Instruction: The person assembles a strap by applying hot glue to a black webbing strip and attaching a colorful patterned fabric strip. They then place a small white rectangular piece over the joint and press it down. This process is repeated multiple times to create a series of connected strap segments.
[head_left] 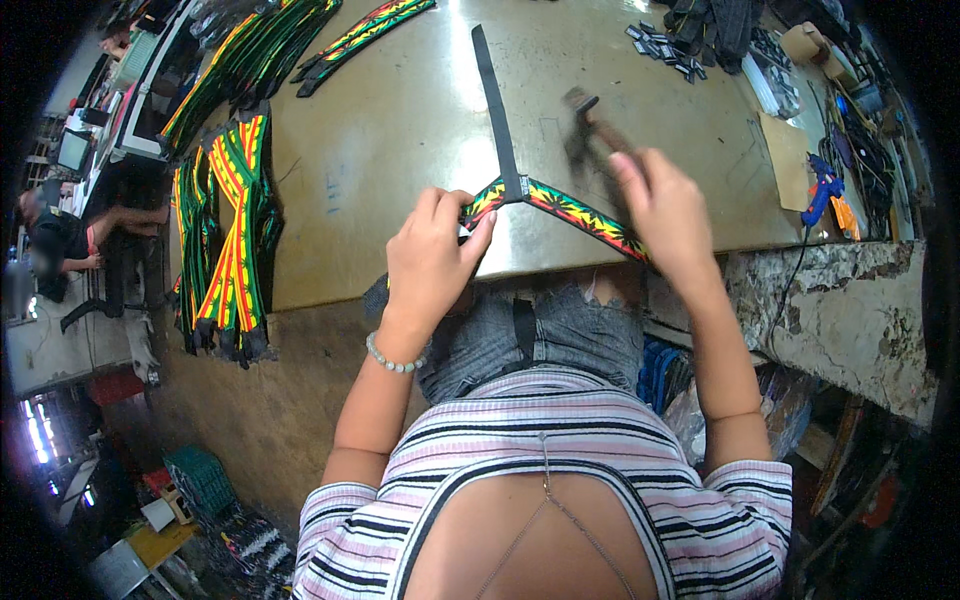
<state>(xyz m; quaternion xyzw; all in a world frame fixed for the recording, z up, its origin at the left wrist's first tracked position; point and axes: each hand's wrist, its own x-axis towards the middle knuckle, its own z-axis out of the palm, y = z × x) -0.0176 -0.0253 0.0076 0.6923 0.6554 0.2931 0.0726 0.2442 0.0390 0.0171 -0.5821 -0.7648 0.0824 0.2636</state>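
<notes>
A pair of suspenders (585, 220) with a green, yellow and red leaf pattern lies at the table's near edge. Its straps meet at a small join (519, 187), from which a black strap (492, 100) runs away from me. My left hand (432, 245) pinches the left patterned strap just beside that join. To the right, my right hand (665, 215) is closed round the handle of a hammer (612, 137), raised above the table and blurred by motion. The hammer's head is up and to the left of my fingers, apart from the join.
Bundles of patterned straps (240, 215) hang over the table's left edge, and more (255, 60) lie at the far left. Small dark clips (668, 50) are heaped far right, near a blue glue gun (822, 190) with a trailing cord. Another person (65, 235) sits at the left.
</notes>
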